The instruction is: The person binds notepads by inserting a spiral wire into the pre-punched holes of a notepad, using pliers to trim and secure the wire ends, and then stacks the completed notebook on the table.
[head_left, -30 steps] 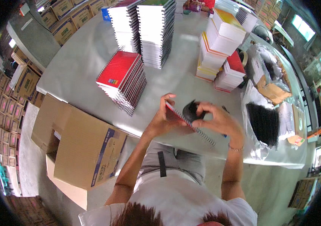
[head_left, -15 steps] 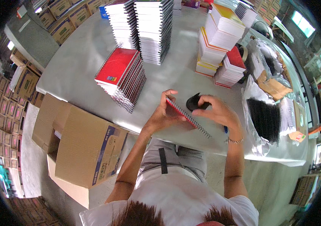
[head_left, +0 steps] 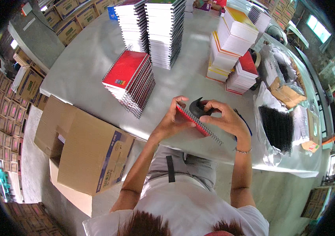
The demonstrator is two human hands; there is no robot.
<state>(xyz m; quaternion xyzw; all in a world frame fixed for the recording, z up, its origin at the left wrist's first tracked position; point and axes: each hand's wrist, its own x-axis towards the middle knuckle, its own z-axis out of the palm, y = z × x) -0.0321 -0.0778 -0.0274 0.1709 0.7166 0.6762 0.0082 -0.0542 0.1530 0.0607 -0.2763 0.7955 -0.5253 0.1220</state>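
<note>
A red-covered notebook [head_left: 193, 119] stands on edge, tilted, with its spine up. My left hand [head_left: 174, 120] is closed around its far left end. A silver wire coil [head_left: 215, 137] runs along the spine and sticks out beyond the lower right end. My right hand [head_left: 226, 118] is bent over the spine, with the thumb close against the coil. Between its thumb and fingers sits a black curved piece [head_left: 195, 108] with a pointed tip; its exact kind is not clear. Left of the hands stands a stack of red spiral notebooks [head_left: 126, 69], coils sticking out at several corners.
Tall stacks of bound notebooks [head_left: 162, 35] rise at the back. On the right are unbound page blocks [head_left: 236, 33] and a plastic bag with black coils [head_left: 276, 128]. A blue pen-like thing [head_left: 243, 120] lies by my right wrist. An open cardboard box [head_left: 90, 151] stands at the table's left edge.
My right hand has moved left toward the notebook's spine, and the black curved piece has shifted left with it. My left hand keeps its hold. The whole view has shifted slightly.
</note>
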